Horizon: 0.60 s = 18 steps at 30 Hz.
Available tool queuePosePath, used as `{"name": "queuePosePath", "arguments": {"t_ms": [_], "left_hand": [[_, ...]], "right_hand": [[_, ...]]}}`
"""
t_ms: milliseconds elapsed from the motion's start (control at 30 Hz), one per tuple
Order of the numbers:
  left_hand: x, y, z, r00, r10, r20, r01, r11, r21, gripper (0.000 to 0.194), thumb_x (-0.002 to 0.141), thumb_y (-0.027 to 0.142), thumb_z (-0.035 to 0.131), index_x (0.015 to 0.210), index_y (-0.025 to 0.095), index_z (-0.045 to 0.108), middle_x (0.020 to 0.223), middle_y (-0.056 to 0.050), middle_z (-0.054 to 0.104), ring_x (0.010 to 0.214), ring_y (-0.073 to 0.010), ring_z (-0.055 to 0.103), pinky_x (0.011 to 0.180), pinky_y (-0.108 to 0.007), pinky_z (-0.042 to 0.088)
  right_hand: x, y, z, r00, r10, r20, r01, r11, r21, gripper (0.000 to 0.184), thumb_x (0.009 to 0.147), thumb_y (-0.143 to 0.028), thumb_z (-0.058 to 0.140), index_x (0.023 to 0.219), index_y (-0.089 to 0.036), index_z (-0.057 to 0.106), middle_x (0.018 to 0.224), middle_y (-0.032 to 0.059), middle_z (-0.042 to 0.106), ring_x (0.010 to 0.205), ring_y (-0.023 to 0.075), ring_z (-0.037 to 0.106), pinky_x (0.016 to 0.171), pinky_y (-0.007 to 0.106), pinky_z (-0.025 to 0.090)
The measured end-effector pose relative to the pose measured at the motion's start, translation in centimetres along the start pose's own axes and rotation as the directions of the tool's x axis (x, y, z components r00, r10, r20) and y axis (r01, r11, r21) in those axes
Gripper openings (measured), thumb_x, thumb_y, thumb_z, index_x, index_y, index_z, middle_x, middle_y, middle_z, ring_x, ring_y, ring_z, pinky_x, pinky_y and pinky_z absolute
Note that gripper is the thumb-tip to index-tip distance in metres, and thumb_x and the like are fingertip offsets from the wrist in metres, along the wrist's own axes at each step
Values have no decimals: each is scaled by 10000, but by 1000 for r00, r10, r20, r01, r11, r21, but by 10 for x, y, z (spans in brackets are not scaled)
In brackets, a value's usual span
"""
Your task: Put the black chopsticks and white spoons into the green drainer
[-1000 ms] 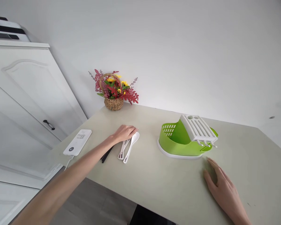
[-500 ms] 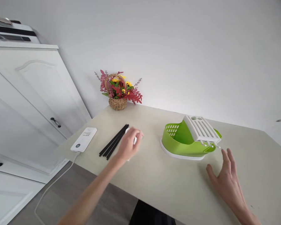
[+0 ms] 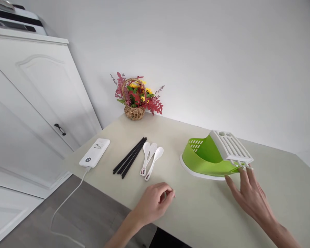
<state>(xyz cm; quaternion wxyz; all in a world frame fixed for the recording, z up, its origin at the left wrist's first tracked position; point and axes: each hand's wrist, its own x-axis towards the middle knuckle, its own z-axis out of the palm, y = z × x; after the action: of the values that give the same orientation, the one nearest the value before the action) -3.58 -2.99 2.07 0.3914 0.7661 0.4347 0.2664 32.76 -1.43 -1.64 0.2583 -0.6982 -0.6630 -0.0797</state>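
Observation:
My left hand (image 3: 156,203) hovers over the table's front part, its thumb and fingertips pinched together with nothing showing between them. Just beyond it lie three white spoons (image 3: 153,160), bowls pointing away. To their left is a bundle of several black chopsticks (image 3: 130,157). On the right stands a green plastic basket (image 3: 209,163) with a white base and a white slotted rack (image 3: 231,146) on top, small hooks at its front. My right hand (image 3: 250,196) reaches the basket's right front end with fingers apart; whether the fingertips touch the hooks I cannot tell.
A white power bank (image 3: 95,153) lies at the table's left edge, its white cable (image 3: 67,199) hanging to the floor. A wicker basket of flowers (image 3: 134,112) stands by the wall. White cabinets (image 3: 46,89) rise on the left.
My left hand has drawn back toward the front edge from over the spoons, which now show fully. My right hand has moved in to the basket's right front end.

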Motion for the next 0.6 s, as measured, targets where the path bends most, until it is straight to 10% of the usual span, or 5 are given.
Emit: {"name": "queuePosePath", "arguments": {"t_ms": [267,600], "left_hand": [[-1,-6,1,1000,-17,8,17,998,-65,297,1052,357,484,885,209,680,825,-11,727,628,-123,558,597,-239,420],[-4,-9,4,999,-35,-19,33,996,-84,265,1031,337,507,872,213,679,795,-10,721,600,-119,556,579,-240,411]], "right_hand": [[34,-47,18,997,48,53,-47,999,-24,597,979,-676,383,1354,-235,528,1682,197,258,1122,384,691,805,530,593],[91,-138,56,979,131,157,-123,991,-57,694,998,-716,220,1243,-164,562,1424,276,492,1138,406,655,868,549,542]]}}
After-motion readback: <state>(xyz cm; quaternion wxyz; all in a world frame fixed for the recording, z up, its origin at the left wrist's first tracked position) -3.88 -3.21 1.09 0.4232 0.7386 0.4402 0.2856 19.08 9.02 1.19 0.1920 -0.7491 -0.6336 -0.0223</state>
